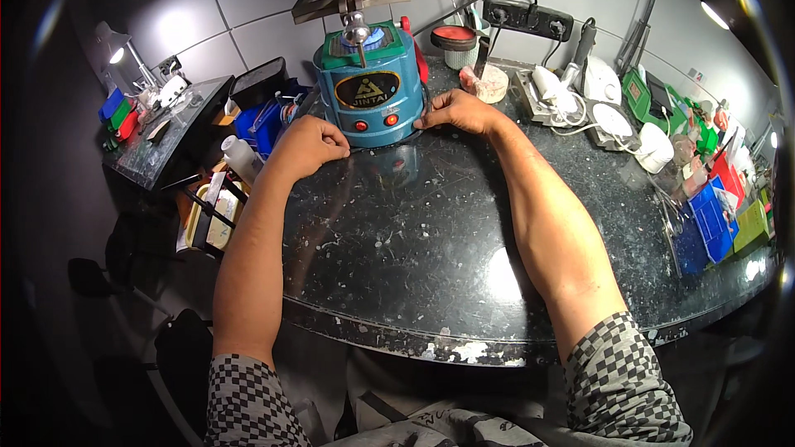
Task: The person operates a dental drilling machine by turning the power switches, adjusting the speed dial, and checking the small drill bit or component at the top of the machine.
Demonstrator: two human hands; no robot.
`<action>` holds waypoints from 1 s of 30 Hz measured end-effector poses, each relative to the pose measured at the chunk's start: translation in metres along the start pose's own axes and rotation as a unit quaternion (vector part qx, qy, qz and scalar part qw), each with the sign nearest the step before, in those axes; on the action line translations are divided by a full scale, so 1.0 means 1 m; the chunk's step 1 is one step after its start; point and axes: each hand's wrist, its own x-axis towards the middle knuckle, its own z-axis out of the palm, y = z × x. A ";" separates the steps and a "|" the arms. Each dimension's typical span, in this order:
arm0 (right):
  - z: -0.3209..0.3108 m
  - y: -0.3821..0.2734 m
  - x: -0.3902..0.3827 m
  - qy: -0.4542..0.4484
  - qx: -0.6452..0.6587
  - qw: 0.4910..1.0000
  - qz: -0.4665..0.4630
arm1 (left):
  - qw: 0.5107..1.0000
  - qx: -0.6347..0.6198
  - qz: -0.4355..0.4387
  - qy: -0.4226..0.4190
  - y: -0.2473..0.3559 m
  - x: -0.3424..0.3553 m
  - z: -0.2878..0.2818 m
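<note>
Blue machine (370, 87) is standing on the dark speckled surface (431, 232), between both hands. Left hand (308, 145) is resting curled into a loose fist just beside its base. Right hand (460, 110) is touching the base's other side, fingers bent and pressed together.

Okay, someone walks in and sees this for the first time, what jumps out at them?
First the blue machine at the back middle of the dark speckled counter, with two red buttons on its front. The left hand rests as a fist by its lower left corner; the right hand touches its right base. Colourful boxes crowd the counter's right end.
</note>
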 end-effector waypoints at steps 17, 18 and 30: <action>-0.001 -0.010 -0.005 0.028 -0.029 0.999 0.030 | 1.000 0.016 0.004 0.011 0.004 -0.002 0.002; -0.001 -0.010 -0.006 0.028 -0.030 0.999 0.030 | 1.000 0.012 -0.002 0.007 0.004 -0.002 0.002; -0.002 -0.005 0.001 -0.027 0.018 0.999 0.006 | 0.999 -0.018 0.030 -0.023 -0.011 0.002 0.002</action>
